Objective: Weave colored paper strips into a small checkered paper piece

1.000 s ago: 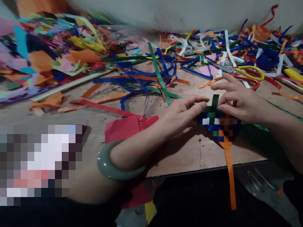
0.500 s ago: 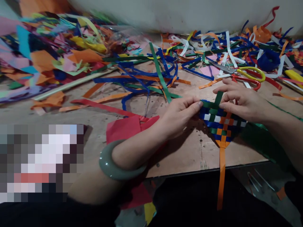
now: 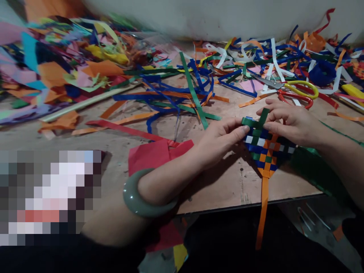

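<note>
A woven piece of blue, orange, green and white strips (image 3: pixel 267 151) is held above the wooden table, its point downward. From that point an orange strip (image 3: pixel 264 212) hangs past the table edge. My left hand (image 3: pixel 223 138) pinches the left corner of the weave, thumb in front, by a folded green strip end (image 3: pixel 248 121). My right hand (image 3: pixel 292 123) grips the upper right side, its thumb near an upright green strip end (image 3: pixel 263 117). Fingers behind the weave are hidden. A green bangle (image 3: pixel 138 197) circles my left wrist.
Scissors (image 3: pixel 298 91) with yellow and red handles lie behind my right hand. Colourful paper scraps (image 3: pixel 57 72) are heaped at the left. Loose strips (image 3: pixel 193 87) lie across the back. Red sheets (image 3: pixel 148 153) sit beside my left forearm. The table's front edge (image 3: pixel 227 208) is close.
My left hand has shifted slightly right, and the green strip end at the left corner now stands out more, curled over. The hanging orange strip's lower end has swung a little left.
</note>
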The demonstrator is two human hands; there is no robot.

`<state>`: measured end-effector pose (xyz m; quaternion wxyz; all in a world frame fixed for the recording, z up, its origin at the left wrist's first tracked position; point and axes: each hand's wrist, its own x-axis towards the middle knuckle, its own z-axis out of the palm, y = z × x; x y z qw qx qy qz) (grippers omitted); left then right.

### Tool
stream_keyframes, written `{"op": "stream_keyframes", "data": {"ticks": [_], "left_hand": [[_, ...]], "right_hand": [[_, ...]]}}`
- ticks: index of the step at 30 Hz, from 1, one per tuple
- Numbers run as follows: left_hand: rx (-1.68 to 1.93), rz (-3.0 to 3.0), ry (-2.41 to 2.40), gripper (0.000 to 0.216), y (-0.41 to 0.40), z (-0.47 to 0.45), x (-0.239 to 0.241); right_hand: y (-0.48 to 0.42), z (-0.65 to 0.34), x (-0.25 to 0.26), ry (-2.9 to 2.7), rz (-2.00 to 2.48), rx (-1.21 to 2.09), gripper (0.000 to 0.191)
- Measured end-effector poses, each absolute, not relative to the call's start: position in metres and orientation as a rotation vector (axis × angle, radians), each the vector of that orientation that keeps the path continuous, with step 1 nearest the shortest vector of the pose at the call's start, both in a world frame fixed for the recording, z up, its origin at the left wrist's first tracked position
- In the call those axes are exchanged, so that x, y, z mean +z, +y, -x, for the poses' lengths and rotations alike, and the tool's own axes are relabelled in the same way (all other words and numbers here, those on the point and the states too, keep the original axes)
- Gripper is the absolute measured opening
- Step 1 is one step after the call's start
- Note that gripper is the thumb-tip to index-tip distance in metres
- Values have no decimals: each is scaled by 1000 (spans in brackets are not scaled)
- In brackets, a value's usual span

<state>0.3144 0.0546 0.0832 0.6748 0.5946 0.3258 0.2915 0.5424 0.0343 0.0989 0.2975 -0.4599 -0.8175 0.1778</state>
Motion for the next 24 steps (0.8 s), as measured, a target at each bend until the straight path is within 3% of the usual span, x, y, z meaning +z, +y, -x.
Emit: {"op": "stream_keyframes", "data": {"ticks": [8,14,21,24], "left_hand": [[531,-1192,656,17,51,-319,80],[873,-1208,829,11,58,-321,84],[1084,-1330,855,19,53,-321,84],[1048,-1345,741,30,50,-320,82]], "right_hand": [[32,-545,98,-2052,1370,357,13],[20,-534,97,-1873,1230,-31,16],[14,-522,78,-2154,1198,87,56],[14,-519,73,-2186,1181,201,60]]}}
